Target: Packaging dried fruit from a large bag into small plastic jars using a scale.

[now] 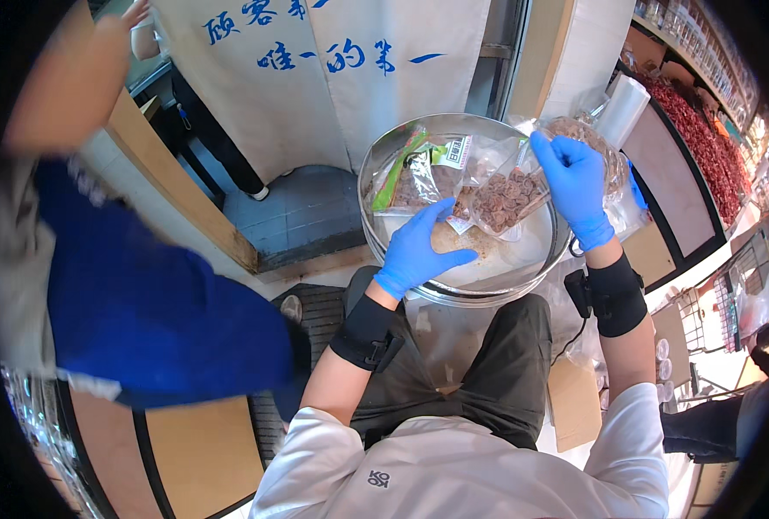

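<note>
A clear plastic bag of brown, wrinkled dried pieces (507,202) is tilted over a large round metal sieve or tray (454,301) in front of my knees. My right hand (572,177), in a blue glove, pinches the bag's upper edge at the tray's right side. My left hand (421,248), also gloved in blue, reaches over the tray's near left rim with thumb and fingers apart. Its fingertips are close to the bag; I cannot tell whether they touch it. Another package with a green edge (390,186) lies in the tray's left part.
At left a person in a blue apron (160,303) stands close by, blurred. A pale curtain (384,104) hangs beyond the tray. To the right are another clear bag of brown pieces (614,164), a white plastic roll (622,112) and a bin of red dried goods (696,143).
</note>
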The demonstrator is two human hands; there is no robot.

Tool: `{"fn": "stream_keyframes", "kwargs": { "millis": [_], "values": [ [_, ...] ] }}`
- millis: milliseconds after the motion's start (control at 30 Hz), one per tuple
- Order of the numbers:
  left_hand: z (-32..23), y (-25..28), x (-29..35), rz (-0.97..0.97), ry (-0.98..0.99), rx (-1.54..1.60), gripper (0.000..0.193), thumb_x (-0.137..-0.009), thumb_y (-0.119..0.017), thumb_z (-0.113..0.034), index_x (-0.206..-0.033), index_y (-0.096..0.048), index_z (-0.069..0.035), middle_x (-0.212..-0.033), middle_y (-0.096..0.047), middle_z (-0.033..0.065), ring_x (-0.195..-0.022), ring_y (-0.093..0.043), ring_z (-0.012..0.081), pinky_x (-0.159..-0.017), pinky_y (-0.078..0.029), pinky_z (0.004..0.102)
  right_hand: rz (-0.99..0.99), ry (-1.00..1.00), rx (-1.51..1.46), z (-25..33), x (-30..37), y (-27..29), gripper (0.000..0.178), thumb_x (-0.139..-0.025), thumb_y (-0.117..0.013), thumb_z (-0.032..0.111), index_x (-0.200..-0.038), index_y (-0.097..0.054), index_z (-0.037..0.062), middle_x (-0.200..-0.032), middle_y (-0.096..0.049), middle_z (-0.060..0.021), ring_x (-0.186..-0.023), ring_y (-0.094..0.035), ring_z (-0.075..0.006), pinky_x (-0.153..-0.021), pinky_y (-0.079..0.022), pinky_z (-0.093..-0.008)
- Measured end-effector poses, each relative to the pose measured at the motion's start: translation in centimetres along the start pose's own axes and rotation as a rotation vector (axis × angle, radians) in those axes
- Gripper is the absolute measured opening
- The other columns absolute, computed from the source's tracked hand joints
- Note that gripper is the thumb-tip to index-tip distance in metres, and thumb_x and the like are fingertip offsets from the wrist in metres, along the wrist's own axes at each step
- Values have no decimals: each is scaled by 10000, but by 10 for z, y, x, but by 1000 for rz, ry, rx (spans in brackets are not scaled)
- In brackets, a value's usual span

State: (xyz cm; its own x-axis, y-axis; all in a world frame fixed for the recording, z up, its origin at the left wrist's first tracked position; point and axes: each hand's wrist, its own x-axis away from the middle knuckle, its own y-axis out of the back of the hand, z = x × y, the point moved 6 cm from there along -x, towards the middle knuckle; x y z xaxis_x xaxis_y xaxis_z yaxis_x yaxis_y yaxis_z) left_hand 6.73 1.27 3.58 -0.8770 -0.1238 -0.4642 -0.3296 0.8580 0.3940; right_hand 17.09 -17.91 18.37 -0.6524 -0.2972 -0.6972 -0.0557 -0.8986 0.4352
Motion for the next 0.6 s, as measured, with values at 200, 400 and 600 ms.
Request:
{"fn": "stream_keyframes", "kwargs": {
  "millis": [200,400,600],
  "values": [
    [27,10,-1,-213,28,524,628,-981,-498,-482,-1398,-451,-14,-1302,-587,157,-1196,-574,269,-1052,-411,392,-272,-91,-187,-6,16,34,452,-933,-686,225,-593,-453,40,-580,-339,49,-568,-297,-49,-503,-248,-285],
    [-50,-25,19,-161,474,1593,867,-918,-290,-760,-1437,-427,-79,-1442,-465,197,-1344,-437,304,-1131,-330,450,-253,23,-204,55,66,29,441,-867,-726,109,-573,-403,48,-545,-330,9,-518,-299,-96,-494,-239,-293],
    [-61,-38,28,-109,456,1574,795,-963,-264,-692,-1408,-478,-69,-1414,-506,160,-1335,-445,297,-1150,-308,455,-177,243,-75,82,79,41,456,-779,-742,-3,-556,-350,62,-519,-314,-48,-466,-293,-180,-465,-225,-319]
  ]
}}
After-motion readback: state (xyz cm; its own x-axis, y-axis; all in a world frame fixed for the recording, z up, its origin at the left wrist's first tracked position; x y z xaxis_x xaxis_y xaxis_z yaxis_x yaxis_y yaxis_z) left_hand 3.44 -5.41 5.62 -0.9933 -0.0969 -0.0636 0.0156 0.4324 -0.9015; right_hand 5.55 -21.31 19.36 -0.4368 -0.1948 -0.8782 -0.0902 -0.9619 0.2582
